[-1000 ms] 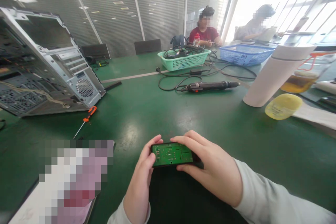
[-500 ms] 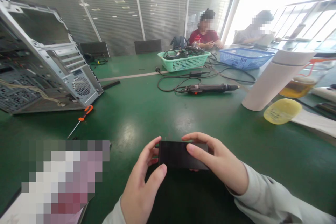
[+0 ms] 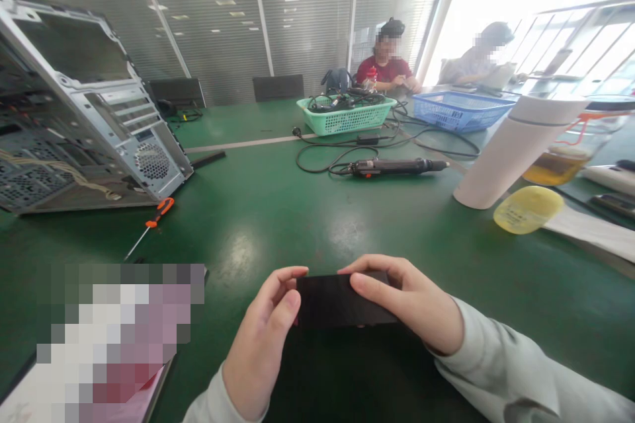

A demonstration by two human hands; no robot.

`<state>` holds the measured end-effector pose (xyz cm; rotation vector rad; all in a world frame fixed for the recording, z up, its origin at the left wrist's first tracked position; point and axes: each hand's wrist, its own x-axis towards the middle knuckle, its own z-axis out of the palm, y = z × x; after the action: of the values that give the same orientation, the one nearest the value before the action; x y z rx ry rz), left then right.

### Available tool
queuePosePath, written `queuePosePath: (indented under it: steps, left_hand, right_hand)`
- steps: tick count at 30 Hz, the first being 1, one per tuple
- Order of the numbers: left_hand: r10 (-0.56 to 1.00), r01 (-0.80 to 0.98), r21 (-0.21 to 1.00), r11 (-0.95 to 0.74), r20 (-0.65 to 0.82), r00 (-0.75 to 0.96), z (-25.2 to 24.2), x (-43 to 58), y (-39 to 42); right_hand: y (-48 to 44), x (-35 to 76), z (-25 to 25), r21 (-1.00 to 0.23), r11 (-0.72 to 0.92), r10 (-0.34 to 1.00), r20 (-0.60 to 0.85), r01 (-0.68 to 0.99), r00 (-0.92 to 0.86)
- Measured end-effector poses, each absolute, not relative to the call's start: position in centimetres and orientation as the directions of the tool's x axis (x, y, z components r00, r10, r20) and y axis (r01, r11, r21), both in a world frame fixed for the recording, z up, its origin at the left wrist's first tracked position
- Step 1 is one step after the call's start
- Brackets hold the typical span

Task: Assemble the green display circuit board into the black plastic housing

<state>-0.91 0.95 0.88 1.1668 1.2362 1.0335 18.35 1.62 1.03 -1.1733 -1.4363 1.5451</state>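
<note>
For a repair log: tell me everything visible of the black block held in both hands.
The black block is a flat rectangle, matte and dark like plastic, its plain face toward the camera, no markings visible. It is held lengthwise over a dark surface at the near edge of the green table. The left hand pinches its left end; the right hand wraps fingers over its top edge and right end.

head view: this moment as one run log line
left hand: holds black block left end | right hand: holds right end, fingers over top | nearby: orange screwdriver, pc case
</note>
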Motion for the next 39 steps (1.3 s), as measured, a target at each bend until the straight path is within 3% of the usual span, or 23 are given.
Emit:
queuePosePath:
  steps: [4, 9, 13, 20, 23, 26, 31, 39]
  left_hand:
    - [0.993, 0.137, 0.988, 0.068, -0.081, 0.090, 0.5, -1.1, 1.1]
    - [0.980, 0.108, 0.990, 0.090, -0.108, 0.168, 0.8, -1.3, 1.2]
    - [0.969, 0.076, 0.989, 0.129, -0.142, 0.202, 0.9, -1.2, 1.1]
    - [0.917, -0.026, 0.967, 0.253, -0.231, 0.325, 0.3, -1.5, 1.1]
    - [0.904, -0.039, 0.942, 0.334, -0.308, 0.296, 0.6, -1.4, 1.2]
    - [0.916, 0.048, 0.945, 0.324, -0.326, 0.235, 1.2, -1.3, 1.0]
    - [0.935, 0.363, 0.928, 0.082, -0.198, 0.293, 1.9, -0.9, 0.4]
    - [0.918, 0.382, 0.914, 0.136, -0.261, 0.298, 2.3, -1.0, 1.1]
  right_hand:
    - [1.7, 19.2, 1.4, -0.896, 0.315, 0.922, 0.211, 0.313, -0.324]
    - [1.7, 19.4, 1.4, -0.771, 0.516, 0.838, 0.363, 0.374, -0.408]
    - [1.5, 19.2, 1.5, -0.782, 0.496, 0.853, 0.357, 0.377, -0.380]
    - [1.3, 19.3, 2.0, -0.883, 0.319, 0.906, 0.178, 0.344, -0.383]
    - [1.1, 19.3, 2.2, -0.909, 0.255, 0.915, 0.117, 0.330, -0.387]
    - [0.9, 19.1, 2.3, -0.922, 0.198, 0.915, 0.051, 0.334, -0.400]
    - [0.8, 18.9, 2.2, -0.927, 0.151, 0.920, 0.005, 0.344, -0.391]
    - [0.9, 19.1, 2.5, -0.922, 0.136, 0.945, 0.012, 0.361, -0.327]
